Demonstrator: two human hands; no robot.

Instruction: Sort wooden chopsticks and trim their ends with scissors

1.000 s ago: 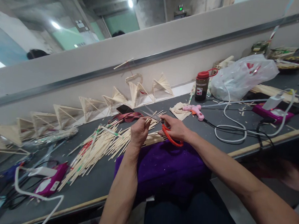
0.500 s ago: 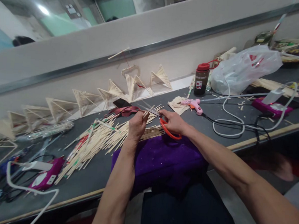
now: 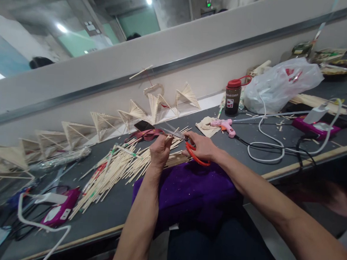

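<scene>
My right hand point(image 3: 202, 146) is closed around the orange handles of a pair of scissors point(image 3: 200, 161). Their metal blades reach left, toward my left hand point(image 3: 159, 149). That hand is a closed fist, thumb uppermost, and a pale end of what looks like a thin wooden stick point(image 3: 168, 136) shows at its fingertips. Whether the blades touch the stick is too small to tell. Beneath and left of both hands lies a loose heap of thin wooden sticks point(image 3: 114, 173). Purple cloth point(image 3: 193, 190) covers the area under my wrists.
A pink glue gun point(image 3: 225, 126) rests right of my hands, near a red-lidded bottle point(image 3: 232, 98) and a plastic bag point(image 3: 282, 83). Magenta power boxes point(image 3: 61, 209) with white cables sit at both sides. Fan-shaped stick structures point(image 3: 99, 123) line the wall. A dark phone point(image 3: 144, 125) lies behind the sticks.
The camera view has tilted slightly, so the left side of the scene sits lower and farther right. Both hands keep nearly the same place, with more orange handle showing by my right thumb.
</scene>
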